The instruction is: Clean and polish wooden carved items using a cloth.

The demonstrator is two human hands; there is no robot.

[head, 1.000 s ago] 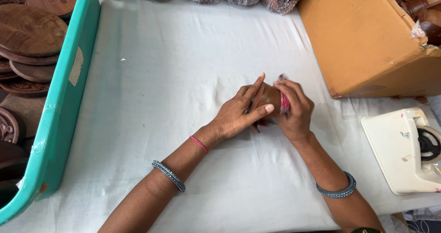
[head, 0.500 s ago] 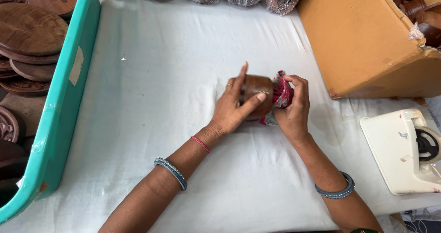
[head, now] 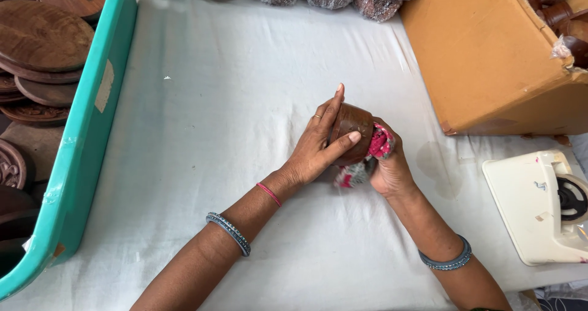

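Now the left hand [head: 315, 148] clasps the brown wooden cup [head: 351, 126] from its left, while the right hand [head: 387, 167] presses a pink rag [head: 378, 144] against the cup's right side.

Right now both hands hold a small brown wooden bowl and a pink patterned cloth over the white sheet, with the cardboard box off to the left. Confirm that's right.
Not quite. The cardboard box is off to the right, not the left; the teal crate is on the left. The head view shows it. The rest stands: the left hand and right hand hold the brown wooden bowl and pink patterned cloth over the white sheet.
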